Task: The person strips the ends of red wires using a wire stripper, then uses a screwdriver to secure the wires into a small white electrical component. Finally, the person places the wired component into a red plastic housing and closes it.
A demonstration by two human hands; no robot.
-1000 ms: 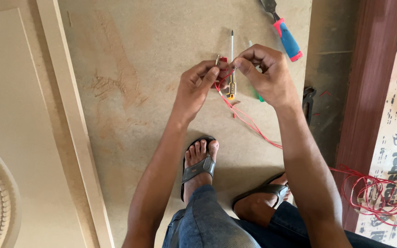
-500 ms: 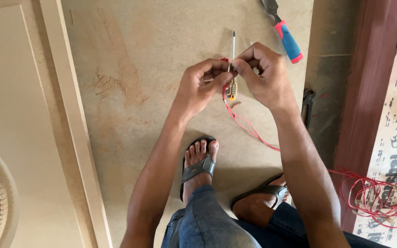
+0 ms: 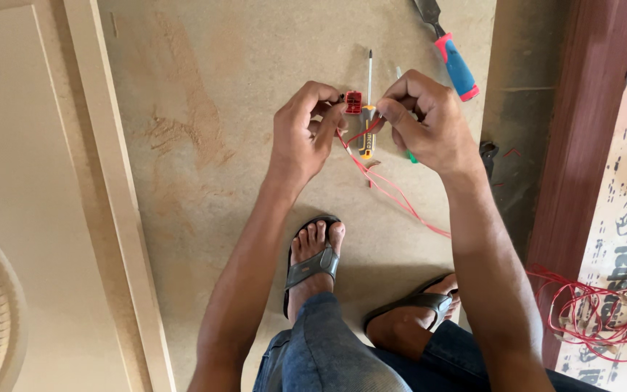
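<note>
Across the middle of the frame lies a bare tan board, mottled with darker brown patches, which serves as the floor the person sits over. A cream moulded panel fills the left edge, and a dark red-brown wooden strip runs down the right, beside printed paper. Two feet in grey sandals rest at lower centre, above blue jeans.

At upper centre the left hand pinches a small red connector between thumb and fingertips. The right hand is closed on the red wire just beside the connector. From there the wire trails down and right toward a loose red coil at the lower right edge.

On the floor under the hands lies a screwdriver, its long axis nearly vertical in the frame, metal tip pointing to the top edge and yellow-black handle toward the feet. A blue-and-red-handled tool lies at upper right, angled up-left.

Compared with half a second ago, the hands have drawn slightly apart, so the connector now shows clearly between them; the screwdriver has not moved.
</note>
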